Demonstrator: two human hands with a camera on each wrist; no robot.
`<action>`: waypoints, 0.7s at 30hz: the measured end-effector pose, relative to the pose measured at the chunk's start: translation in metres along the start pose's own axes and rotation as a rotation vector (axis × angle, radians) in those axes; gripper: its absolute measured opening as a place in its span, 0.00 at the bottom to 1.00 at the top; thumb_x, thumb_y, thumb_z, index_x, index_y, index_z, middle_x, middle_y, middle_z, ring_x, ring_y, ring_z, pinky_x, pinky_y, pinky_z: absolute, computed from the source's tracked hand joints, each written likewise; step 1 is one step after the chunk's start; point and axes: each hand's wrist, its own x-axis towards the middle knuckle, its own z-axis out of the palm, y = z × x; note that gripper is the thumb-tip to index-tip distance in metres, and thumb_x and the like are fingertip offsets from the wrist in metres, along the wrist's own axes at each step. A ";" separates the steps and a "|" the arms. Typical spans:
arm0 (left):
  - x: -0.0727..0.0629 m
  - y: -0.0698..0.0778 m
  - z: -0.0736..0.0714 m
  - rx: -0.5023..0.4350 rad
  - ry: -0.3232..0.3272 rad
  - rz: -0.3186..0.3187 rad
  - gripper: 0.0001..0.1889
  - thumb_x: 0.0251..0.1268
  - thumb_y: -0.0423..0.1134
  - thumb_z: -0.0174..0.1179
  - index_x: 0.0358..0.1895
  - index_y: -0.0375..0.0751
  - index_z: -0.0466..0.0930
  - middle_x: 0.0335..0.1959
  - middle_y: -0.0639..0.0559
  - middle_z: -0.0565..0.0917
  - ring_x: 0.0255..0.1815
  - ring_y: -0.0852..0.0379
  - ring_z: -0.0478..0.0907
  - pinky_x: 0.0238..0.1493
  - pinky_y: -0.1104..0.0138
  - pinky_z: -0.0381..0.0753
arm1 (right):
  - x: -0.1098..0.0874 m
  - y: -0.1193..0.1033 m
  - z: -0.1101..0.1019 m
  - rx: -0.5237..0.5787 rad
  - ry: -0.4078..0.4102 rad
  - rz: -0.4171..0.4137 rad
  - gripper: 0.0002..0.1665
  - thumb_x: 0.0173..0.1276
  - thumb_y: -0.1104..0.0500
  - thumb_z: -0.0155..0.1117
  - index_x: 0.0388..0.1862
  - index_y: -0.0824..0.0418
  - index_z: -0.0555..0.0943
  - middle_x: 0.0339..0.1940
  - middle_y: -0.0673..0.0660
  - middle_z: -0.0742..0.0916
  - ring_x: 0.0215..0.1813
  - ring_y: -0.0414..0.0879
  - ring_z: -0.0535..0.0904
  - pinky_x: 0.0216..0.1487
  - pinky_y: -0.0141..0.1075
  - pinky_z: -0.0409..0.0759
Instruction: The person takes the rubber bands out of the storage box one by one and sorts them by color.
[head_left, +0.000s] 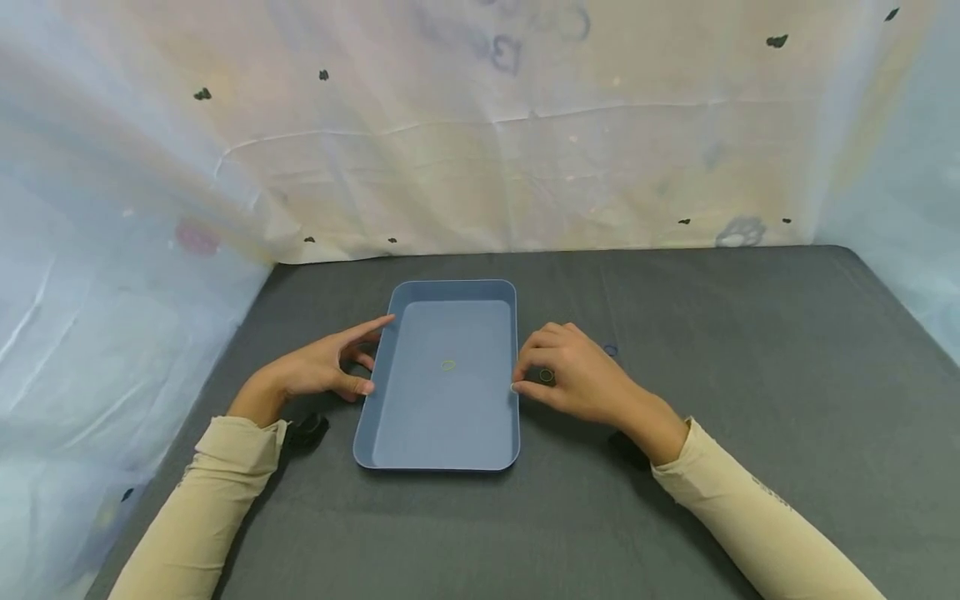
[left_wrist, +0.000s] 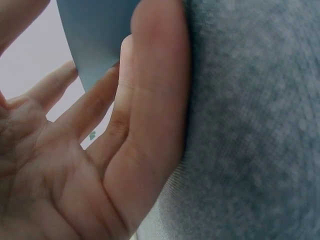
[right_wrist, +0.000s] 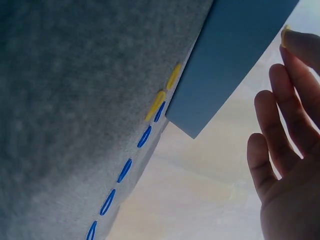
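Note:
A blue rectangular tray point(head_left: 450, 450) lies on the dark grey cloth, with a thin yellow ring point(head_left: 448, 365) on its floor. My left hand point(head_left: 318, 367) is spread at the tray's left side, thumb and index fingertip touching the rim. My right hand point(head_left: 573, 375) is at the right rim; its thumb and index finger pinch a small yellow ring point(right_wrist: 285, 36), mostly hidden by the fingertips. Through the gap in that hand another yellow ring point(head_left: 547, 376) shows on the cloth. Beyond the hand lies a blue ring point(head_left: 611, 350).
In the right wrist view, two yellow rings point(right_wrist: 173, 76) and several blue rings point(right_wrist: 124, 170) lie in a row on the cloth beside the tray. A pale printed curtain point(head_left: 525, 167) hangs behind the table point(head_left: 750, 375) and along its sides.

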 end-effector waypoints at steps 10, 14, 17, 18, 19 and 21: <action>-0.001 0.005 -0.003 -0.004 -0.009 -0.001 0.57 0.59 0.39 0.73 0.82 0.63 0.39 0.81 0.36 0.44 0.66 0.37 0.67 0.42 0.56 0.84 | 0.000 0.002 -0.004 -0.042 0.029 0.006 0.06 0.59 0.55 0.78 0.31 0.47 0.86 0.37 0.43 0.85 0.46 0.41 0.78 0.47 0.39 0.72; -0.002 0.004 -0.003 0.000 -0.004 -0.001 0.57 0.58 0.39 0.73 0.82 0.64 0.39 0.81 0.37 0.45 0.65 0.38 0.68 0.42 0.56 0.84 | 0.000 0.005 -0.008 -0.040 0.043 0.010 0.07 0.58 0.55 0.78 0.31 0.47 0.86 0.37 0.43 0.85 0.45 0.42 0.78 0.46 0.39 0.71; -0.002 0.004 -0.002 -0.001 -0.005 0.003 0.57 0.58 0.39 0.73 0.82 0.63 0.39 0.81 0.36 0.45 0.64 0.38 0.69 0.42 0.57 0.84 | 0.000 0.007 -0.011 -0.048 0.046 0.009 0.07 0.58 0.55 0.78 0.31 0.47 0.86 0.37 0.44 0.86 0.45 0.42 0.78 0.46 0.40 0.71; -0.002 0.004 -0.001 -0.002 -0.006 0.005 0.57 0.58 0.39 0.73 0.82 0.63 0.39 0.80 0.36 0.45 0.64 0.38 0.69 0.42 0.57 0.85 | -0.001 0.007 -0.012 -0.051 0.045 0.011 0.07 0.58 0.55 0.78 0.31 0.48 0.86 0.37 0.44 0.86 0.45 0.43 0.78 0.46 0.40 0.71; -0.002 0.003 -0.001 -0.004 -0.006 0.006 0.57 0.58 0.39 0.73 0.82 0.63 0.39 0.80 0.36 0.45 0.64 0.38 0.69 0.42 0.57 0.85 | -0.001 0.008 -0.013 -0.054 0.045 0.013 0.07 0.58 0.55 0.78 0.31 0.48 0.86 0.37 0.44 0.86 0.45 0.43 0.78 0.47 0.41 0.71; -0.002 0.003 0.000 -0.008 -0.006 0.004 0.57 0.58 0.40 0.73 0.82 0.63 0.39 0.80 0.36 0.45 0.64 0.39 0.69 0.42 0.57 0.84 | -0.002 0.010 -0.015 -0.057 0.043 0.019 0.07 0.58 0.56 0.78 0.31 0.48 0.86 0.37 0.44 0.86 0.45 0.43 0.78 0.48 0.42 0.72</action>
